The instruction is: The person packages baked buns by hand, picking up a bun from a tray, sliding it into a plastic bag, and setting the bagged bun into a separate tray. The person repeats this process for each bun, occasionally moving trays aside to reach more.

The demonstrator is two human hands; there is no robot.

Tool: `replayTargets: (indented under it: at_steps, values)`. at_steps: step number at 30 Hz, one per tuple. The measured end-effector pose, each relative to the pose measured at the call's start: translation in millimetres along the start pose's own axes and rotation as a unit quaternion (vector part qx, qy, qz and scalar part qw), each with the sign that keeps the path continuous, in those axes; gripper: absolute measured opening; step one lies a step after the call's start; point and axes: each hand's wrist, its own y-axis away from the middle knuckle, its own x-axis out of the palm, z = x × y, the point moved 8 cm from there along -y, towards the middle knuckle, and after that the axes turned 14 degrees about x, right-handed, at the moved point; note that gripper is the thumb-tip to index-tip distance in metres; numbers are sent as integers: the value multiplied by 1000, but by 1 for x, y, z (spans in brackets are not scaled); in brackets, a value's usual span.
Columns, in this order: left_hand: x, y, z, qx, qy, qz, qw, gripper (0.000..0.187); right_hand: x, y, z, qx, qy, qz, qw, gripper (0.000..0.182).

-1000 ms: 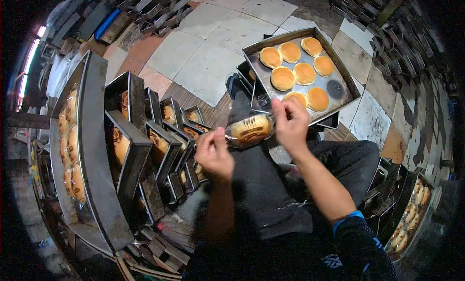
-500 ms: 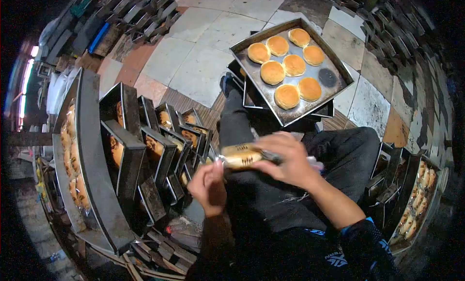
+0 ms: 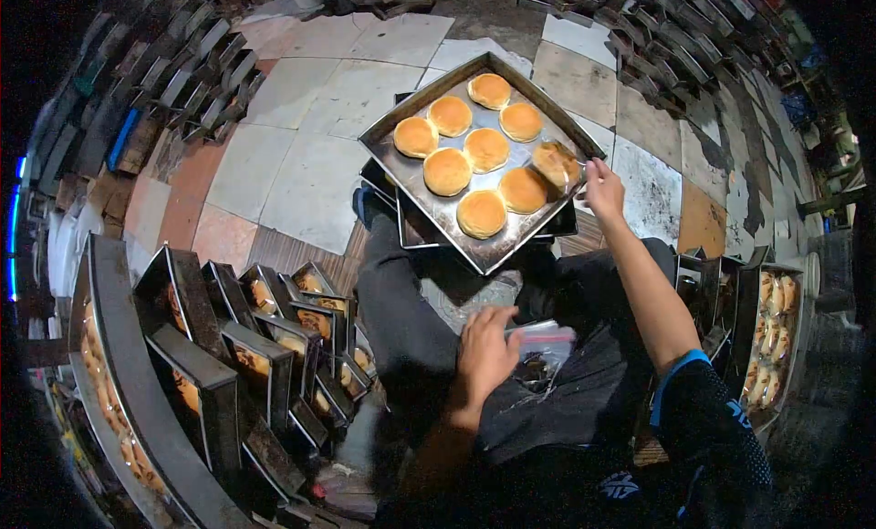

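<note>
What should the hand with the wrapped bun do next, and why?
Probably let go of the wrapped bun onto the tray. The right hand holds it by the bag end, right over the tray's edge beside the bare buns, while the left hand rests on the plastic bags in the lap.

Open tiled floor left of the tray (stacked tins crowd nearer).

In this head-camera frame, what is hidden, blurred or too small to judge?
- Right hand at the tray: its grip on the wrapped bun is too small to make out.
- Left hand: it covers part of the plastic bags on the lap; their count is unclear.
- Tins at left: contents shadowed and distorted.
- Bagged buns at right: dark, near the edge.
</note>
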Motion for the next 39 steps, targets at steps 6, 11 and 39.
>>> replayTargets:
  at_steps: [6,11,39]
  values:
    - [20,5,-6,23,33,121,992,16,-16,196,27,-157,60,545,821,18]
    - [15,0,-22,-10,-37,92,995,21,-54,262,33,-190,116,425,877,8]
    - [-110,38,112,-177,528,-549,623,23,127,3,10,72,242,163,954,50]
